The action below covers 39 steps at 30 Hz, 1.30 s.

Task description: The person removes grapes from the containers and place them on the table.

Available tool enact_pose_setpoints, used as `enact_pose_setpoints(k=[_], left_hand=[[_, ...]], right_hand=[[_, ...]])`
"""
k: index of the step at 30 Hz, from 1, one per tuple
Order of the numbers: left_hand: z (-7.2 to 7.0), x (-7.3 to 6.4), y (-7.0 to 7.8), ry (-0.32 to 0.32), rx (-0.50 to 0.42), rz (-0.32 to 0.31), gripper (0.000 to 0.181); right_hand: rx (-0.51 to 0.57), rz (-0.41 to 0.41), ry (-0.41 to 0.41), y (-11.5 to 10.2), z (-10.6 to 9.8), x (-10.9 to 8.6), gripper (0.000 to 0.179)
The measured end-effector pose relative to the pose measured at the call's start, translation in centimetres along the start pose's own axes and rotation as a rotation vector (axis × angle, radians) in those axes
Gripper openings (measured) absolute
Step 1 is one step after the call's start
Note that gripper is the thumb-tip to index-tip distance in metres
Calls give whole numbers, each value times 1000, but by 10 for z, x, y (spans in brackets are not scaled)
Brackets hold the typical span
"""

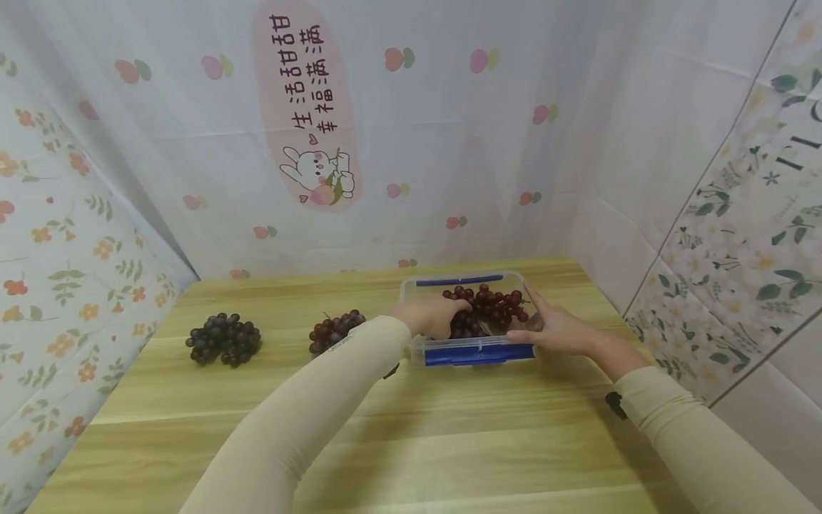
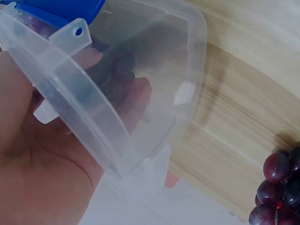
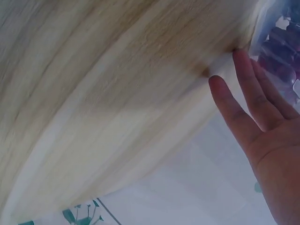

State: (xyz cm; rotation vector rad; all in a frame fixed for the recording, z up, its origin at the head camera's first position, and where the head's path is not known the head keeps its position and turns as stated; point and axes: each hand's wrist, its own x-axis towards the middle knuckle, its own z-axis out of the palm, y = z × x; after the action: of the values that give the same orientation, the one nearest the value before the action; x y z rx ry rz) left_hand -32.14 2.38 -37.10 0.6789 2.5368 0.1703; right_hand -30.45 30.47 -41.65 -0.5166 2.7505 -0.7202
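Observation:
A clear plastic box (image 1: pixel 417 352) with blue latches stands toward the table's back right, red grapes (image 1: pixel 504 307) inside it. My left hand (image 1: pixel 432 315) reaches over its left wall and holds grapes inside. Through the clear wall in the left wrist view, dark grapes (image 2: pixel 123 65) show between the thumb and fingers of that hand (image 2: pixel 51 159). At the box's right end is my right hand (image 1: pixel 565 333), thumb at the front corner and fingers along the side. The right wrist view shows this hand (image 3: pixel 276 140) with straight fingers beside the box wall.
A dark bunch of grapes (image 1: pixel 223 340) lies at the left of the wooden table (image 1: pixel 449 442). Another reddish bunch (image 1: pixel 334 331) sits left of the box, partly behind my left sleeve. Printed curtains (image 1: pixel 449 164) stand behind and at both sides.

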Motion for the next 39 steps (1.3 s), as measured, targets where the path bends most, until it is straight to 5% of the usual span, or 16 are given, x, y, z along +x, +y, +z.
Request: enact_pose_setpoints(k=[12, 24, 31, 39], left_hand=[[5, -1, -4, 138, 42, 73, 72], [4, -5, -7, 100, 139, 117, 74], [4, -9, -9, 133, 178, 165, 56], [1, -10, -13, 133, 152, 189, 51]], right_hand=[[-19, 25, -69, 6, -2, 7, 129], [-7, 41, -75, 3, -1, 3, 127], [3, 29, -79, 0, -4, 3, 129], [-7, 56, -72, 0, -4, 4, 130]])
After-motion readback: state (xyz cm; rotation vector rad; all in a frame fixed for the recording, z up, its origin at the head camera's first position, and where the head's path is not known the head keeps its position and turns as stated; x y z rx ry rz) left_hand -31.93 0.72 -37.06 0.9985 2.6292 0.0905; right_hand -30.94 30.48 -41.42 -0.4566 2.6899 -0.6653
